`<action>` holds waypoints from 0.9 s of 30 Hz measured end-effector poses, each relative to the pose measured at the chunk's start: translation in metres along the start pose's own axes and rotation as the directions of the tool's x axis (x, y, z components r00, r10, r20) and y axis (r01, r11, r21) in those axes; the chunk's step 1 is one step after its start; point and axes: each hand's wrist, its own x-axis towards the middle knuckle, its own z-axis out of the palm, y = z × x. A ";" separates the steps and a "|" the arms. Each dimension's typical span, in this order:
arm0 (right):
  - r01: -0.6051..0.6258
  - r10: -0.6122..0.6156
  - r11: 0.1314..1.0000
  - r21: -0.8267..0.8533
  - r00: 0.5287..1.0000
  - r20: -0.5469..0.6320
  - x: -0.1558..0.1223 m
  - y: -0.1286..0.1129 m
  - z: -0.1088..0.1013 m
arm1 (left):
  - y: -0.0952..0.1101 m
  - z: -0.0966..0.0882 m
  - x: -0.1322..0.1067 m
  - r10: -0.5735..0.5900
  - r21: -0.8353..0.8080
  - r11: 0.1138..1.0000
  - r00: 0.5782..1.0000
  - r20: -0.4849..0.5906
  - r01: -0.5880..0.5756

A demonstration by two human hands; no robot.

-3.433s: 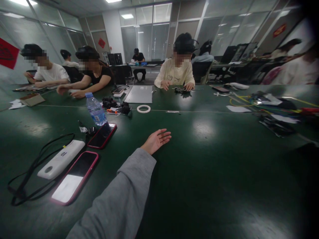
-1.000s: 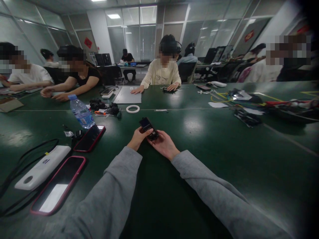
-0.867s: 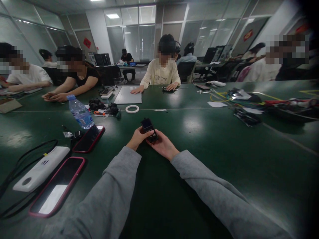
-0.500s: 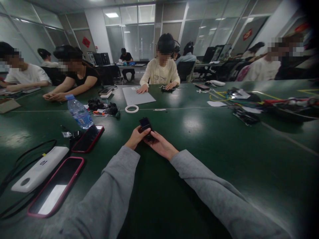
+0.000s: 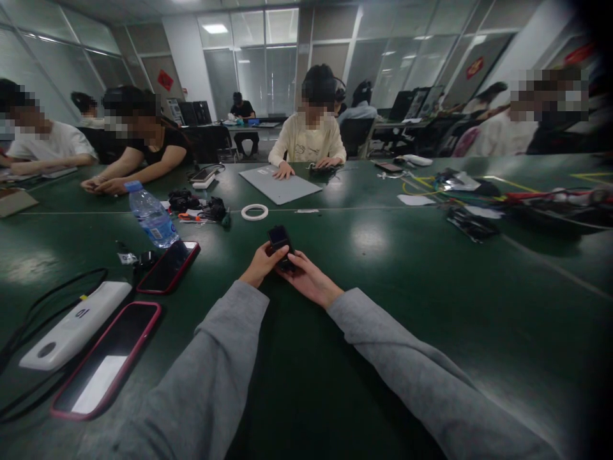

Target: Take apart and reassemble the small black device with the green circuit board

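Both my hands meet at the middle of the green table, in grey sleeves. My left hand and my right hand are closed around a small black device with a dark screen, tilted up off the table. The fingers of both hands pinch its lower end. To my left lie a red-cased phone, a pink-cased phone and a white power bank with a black cable.
A water bottle stands left of centre, with small black parts and a white tape ring behind. Across the table a person rests a hand on a grey laptop. More people sit at the left; cables and papers lie right.
3.4 s ago only my left hand lay open on the table. Since then both hands hold the small black device. The person opposite has turned the grey laptop.
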 end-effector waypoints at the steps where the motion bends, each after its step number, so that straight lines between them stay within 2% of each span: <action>1: 0.000 0.000 1.000 -0.002 1.000 0.002 0.000 0.000 0.000 | 0.000 0.000 0.000 -0.002 -0.003 1.000 1.000 0.000 0.002; 14: -0.021 0.022 1.000 -0.009 1.000 0.008 -0.004 -0.004 0.006 | 0.002 0.000 -0.001 -0.060 -0.020 0.998 0.998 0.006 0.060; 27: -0.007 0.007 1.000 -0.022 1.000 0.002 -0.003 -0.002 0.004 | 0.002 0.001 -0.002 -0.050 -0.023 0.998 0.999 0.008 0.050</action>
